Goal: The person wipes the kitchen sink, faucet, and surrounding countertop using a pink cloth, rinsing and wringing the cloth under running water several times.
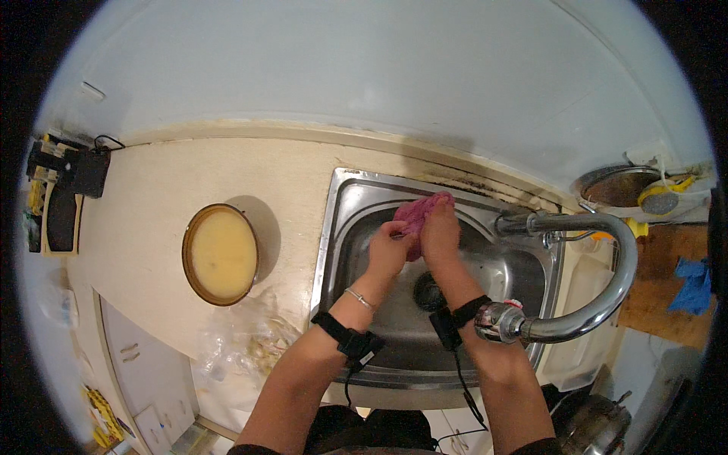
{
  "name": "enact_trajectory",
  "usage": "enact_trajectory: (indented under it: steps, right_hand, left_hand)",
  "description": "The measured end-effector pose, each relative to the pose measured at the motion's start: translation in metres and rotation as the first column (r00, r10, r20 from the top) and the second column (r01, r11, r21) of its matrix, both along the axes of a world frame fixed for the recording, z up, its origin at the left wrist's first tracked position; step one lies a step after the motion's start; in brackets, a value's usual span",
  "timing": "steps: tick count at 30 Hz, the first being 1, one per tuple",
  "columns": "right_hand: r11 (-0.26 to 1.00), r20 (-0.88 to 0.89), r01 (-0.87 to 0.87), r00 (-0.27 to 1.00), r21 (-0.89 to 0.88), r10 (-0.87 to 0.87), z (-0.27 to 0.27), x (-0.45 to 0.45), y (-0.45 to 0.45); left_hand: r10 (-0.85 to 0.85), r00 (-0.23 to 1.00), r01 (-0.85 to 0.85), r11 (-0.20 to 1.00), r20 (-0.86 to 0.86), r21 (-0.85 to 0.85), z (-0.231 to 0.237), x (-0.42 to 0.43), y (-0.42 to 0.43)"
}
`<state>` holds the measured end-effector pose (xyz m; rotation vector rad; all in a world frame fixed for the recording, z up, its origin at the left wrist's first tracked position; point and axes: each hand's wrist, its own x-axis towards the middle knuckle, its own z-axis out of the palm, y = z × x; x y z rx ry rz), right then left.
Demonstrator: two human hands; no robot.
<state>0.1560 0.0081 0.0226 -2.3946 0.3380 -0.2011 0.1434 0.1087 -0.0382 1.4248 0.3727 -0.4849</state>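
Both hands hold a crumpled pink cloth (418, 213) over the back part of a stainless steel sink (387, 335). My left hand (389, 250) grips its lower left side, with a bracelet on that wrist. My right hand (442, 230) is closed around the cloth's right side, knuckles up. The fingers of both hands are partly hidden by the cloth. Below the hands, the dark drain (429, 291) shows between the forearms. A curved chrome faucet (623, 273) arches in from the right, its spray head (497, 321) above my right forearm. No running water is visible.
A brown-rimmed bowl of pale yellow liquid (223, 256) stands on the counter at left. A clear plastic bag (244, 341) of scraps hangs near the counter's front edge. Right of the sink are a translucent tray (580, 324), a blue cloth (693, 287) and a metal pot (591, 424).
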Motion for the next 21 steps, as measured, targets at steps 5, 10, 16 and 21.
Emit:
enact_trajectory:
  steps: [5, 10, 16, 21]
  right_hand:
    - [0.977, -0.108, -0.044, 0.994, -0.209, 0.022, -0.046, 0.01, 0.026]
    - [0.961, -0.096, -0.106, 0.992, -0.256, 0.084, -0.048, 0.014, 0.048]
    - [0.943, 0.22, -0.196, 0.941, -0.268, 0.258, -0.05, 0.028, 0.075]
    - [0.909, 0.139, -0.398, 0.9, -0.126, 0.413, -0.037, 0.037, 0.096]
  left_hand:
    - [0.072, 0.981, -0.066, 0.997, 0.181, -0.042, -0.032, -0.006, 0.036]
    - [0.097, 0.969, -0.09, 0.995, 0.228, -0.042, -0.022, -0.014, 0.056]
    - [0.145, 0.947, -0.144, 0.989, 0.285, -0.025, -0.018, -0.021, 0.082]
    - [0.201, 0.92, -0.189, 0.98, 0.337, -0.068, 0.029, -0.033, 0.091]
